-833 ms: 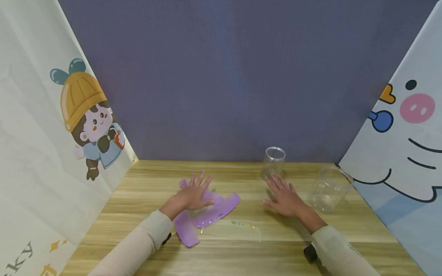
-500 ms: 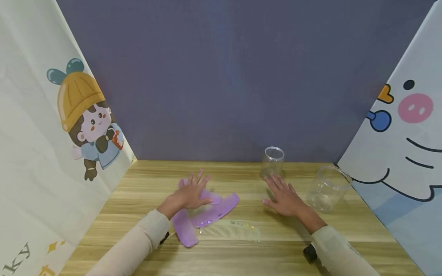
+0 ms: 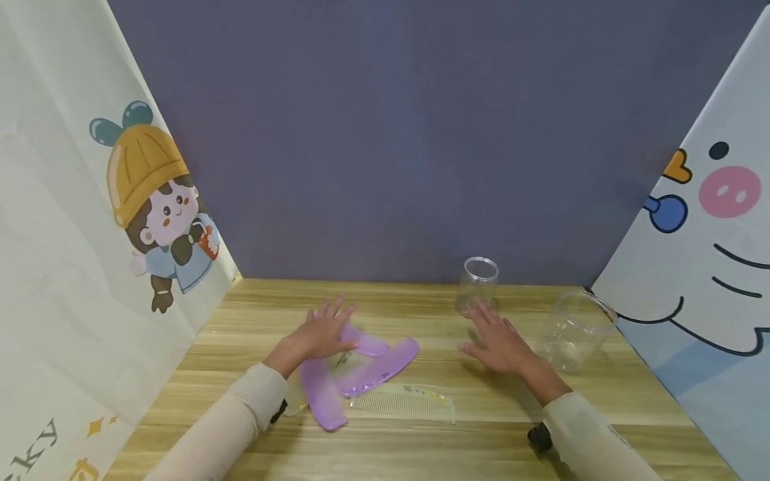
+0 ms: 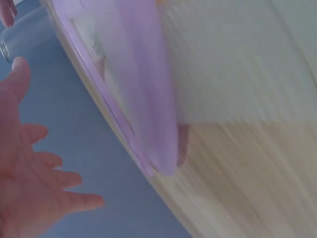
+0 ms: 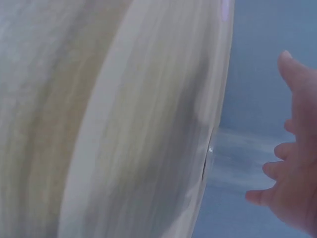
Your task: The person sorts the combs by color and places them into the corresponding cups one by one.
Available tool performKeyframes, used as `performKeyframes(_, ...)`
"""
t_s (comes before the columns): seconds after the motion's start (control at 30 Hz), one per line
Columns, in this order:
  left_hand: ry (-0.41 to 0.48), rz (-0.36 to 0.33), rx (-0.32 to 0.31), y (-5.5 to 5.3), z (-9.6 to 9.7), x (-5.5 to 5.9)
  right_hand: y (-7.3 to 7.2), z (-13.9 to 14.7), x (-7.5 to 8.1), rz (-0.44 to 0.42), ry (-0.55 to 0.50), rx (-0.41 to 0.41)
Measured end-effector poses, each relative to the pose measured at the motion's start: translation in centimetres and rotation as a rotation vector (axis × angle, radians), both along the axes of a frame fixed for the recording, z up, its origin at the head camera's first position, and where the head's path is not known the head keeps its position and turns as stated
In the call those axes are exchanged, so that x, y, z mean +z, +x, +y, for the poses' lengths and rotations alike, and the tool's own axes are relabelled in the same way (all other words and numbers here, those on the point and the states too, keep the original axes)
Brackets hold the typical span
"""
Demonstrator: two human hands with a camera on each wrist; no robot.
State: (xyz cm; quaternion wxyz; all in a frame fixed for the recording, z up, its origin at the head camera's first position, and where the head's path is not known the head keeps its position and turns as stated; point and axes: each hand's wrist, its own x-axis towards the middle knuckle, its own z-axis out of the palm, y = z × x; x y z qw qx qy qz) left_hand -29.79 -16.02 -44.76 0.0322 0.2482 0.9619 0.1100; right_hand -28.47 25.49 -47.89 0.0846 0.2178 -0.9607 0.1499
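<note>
In the head view, my left hand [image 3: 320, 333] is held over a cluster of combs, its fingers spread and holding nothing. Beneath and beside it lie a purple comb [image 3: 325, 397], another purple comb [image 3: 385, 367] set diagonally and a third purple comb [image 3: 368, 343] partly covered by the hand. A pale yellow comb [image 3: 404, 402] lies in front of them. The left wrist view shows the hand apart from a purple comb [image 4: 143, 89]. My right hand [image 3: 500, 344], fingers extended and holding nothing, is in front of a small clear cup [image 3: 477, 288].
A larger clear cup [image 3: 574, 334] stands at the right of the wooden table [image 3: 228, 381]. A grey-blue panel [image 3: 385, 147] rises at the back edge. Printed white panels flank both sides, the left panel [image 3: 48, 267] with a cartoon child. Part of another yellowish comb shows near the left wrist.
My left hand has shifted slightly left, uncovering more of the combs beneath it. My right hand stays almost in place. The combs and cups have not moved.
</note>
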Motion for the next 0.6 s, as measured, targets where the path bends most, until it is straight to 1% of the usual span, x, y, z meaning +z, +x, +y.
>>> performKeyframes(0.17, 0.007, 0.089, -0.052, -1.0, -1.6, -0.1, -0.9, 0.3, 0.3, 0.053, -0.041, 0.006)
performKeyframes(0.27, 0.038, 0.112, -0.069, -1.7, -2.6, -0.2, -1.6, 0.5, 0.7, 0.088, -0.088, -0.004)
performKeyframes(0.37, 0.067, 0.1, -0.077, -2.2, -3.5, -0.3, -2.1, 0.6, 1.3, 0.103, -0.162, -0.025)
performKeyframes(0.43, 0.071, 0.076, -0.076, -2.6, -4.0, -0.6, -2.4, 0.7, 1.7, 0.101, -0.218, -0.047)
performKeyframes(0.6, 0.074, 0.005, -0.063, -3.2, -4.8, -1.1, -3.3, 0.8, 2.2, 0.104, -0.362, -0.147)
